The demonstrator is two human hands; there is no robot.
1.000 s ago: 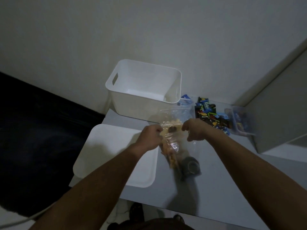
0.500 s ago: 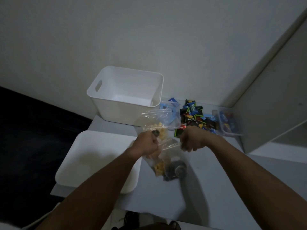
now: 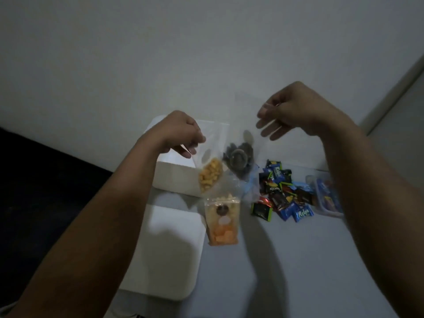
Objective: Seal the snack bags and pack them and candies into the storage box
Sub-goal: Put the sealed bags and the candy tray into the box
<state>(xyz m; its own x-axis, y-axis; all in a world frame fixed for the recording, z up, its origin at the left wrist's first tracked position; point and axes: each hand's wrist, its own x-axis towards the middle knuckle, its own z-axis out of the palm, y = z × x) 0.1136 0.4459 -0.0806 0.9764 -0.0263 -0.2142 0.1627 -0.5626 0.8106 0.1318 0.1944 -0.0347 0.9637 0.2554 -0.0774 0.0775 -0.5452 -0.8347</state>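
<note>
I hold a clear snack bag (image 3: pixel 226 165) in the air above the table, with yellow snacks and dark cookies sagging at its bottom. My left hand (image 3: pixel 181 136) pinches its left top corner, and my right hand (image 3: pixel 291 111) pinches the right top corner with its other fingers spread. A second snack bag (image 3: pixel 222 222) with orange and pale pieces lies on the table below. The white storage box (image 3: pixel 171 176) stands behind, partly hidden by my left wrist and the bag. Wrapped candies (image 3: pixel 281 195) lie in a pile to the right.
A white lid (image 3: pixel 165 253) lies flat on the table's left side, under my left forearm. A clear container (image 3: pixel 328 197) with coloured packets sits right of the candies. Another clear bag with blue contents (image 3: pixel 250 187) lies beside the box. A wall rises just behind.
Both hands lifted the snack bag off the table and moved apart, stretching its top edge. The second bag now shows on the table beneath. The camera moved closer.
</note>
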